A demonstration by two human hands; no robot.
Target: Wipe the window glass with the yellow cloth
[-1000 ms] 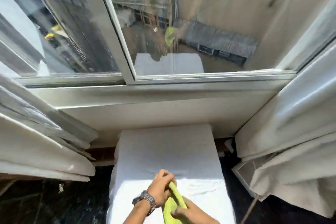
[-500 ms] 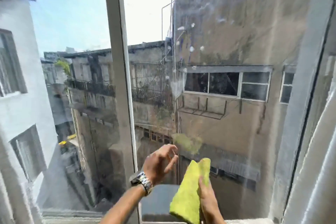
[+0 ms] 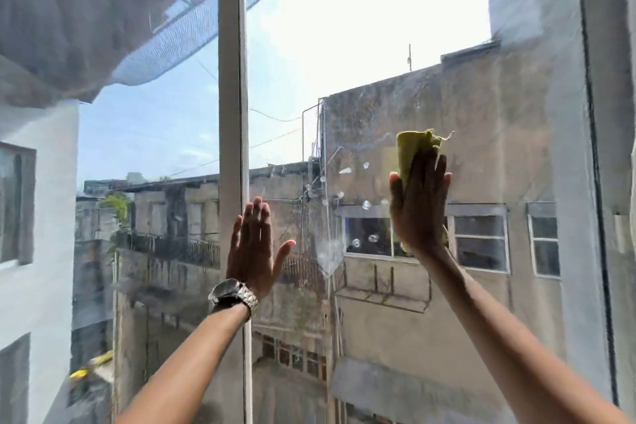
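Window glass [image 3: 378, 45]: the pane right of the white mullion [image 3: 232, 79]; white spots and smears sit on it left of your cloth.
Outside: weathered concrete buildings across a gap, seen through the pane.
Right hand [image 3: 418, 206]: your palm lies flat toward the glass, fingers extended and pressing the cloth against the pane.
Left hand [image 3: 253, 248]: your fingers are spread and released, grasping nothing, raised at the mullion; whether it touches you cannot tell.
Yellow cloth [image 3: 411, 148]: folded, under your right palm, top edge above the fingertips.
Wristwatch [image 3: 234, 294]: metal, on your left wrist.
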